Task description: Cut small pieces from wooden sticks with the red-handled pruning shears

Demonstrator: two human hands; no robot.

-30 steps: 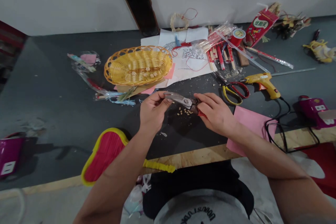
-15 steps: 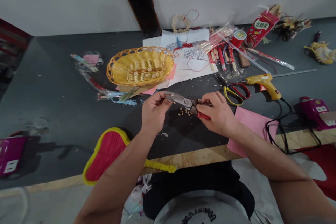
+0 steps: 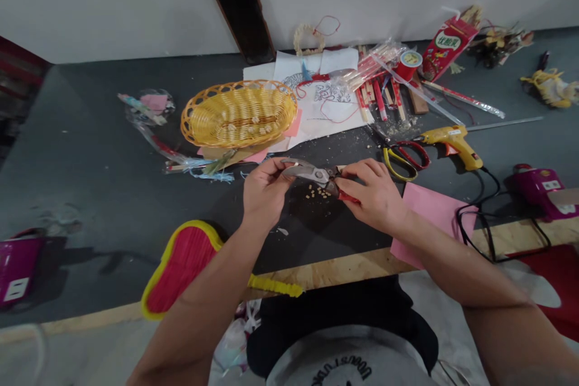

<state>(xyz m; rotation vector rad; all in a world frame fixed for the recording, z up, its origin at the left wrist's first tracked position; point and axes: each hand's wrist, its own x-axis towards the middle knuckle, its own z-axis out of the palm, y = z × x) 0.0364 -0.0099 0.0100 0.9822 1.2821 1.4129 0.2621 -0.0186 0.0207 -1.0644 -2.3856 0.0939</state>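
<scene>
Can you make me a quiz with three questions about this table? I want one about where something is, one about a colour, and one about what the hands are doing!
1. Where is the glue gun?
A. On the floor
B. Hanging on the wall
C. To the right of the scissors

2. What colour is the woven basket?
A. Yellow
B. Blue
C. Black

3. Where are the metal snips?
A. Lying on the table
B. Held by the left hand and right hand
C. Sitting in the woven basket

Answers:
1. C, because the glue gun lies just beside the scissors, on their right.
2. A, because its woven strips look yellow.
3. B, because both hands are on the snips, with the right hand around the red handle.
</scene>
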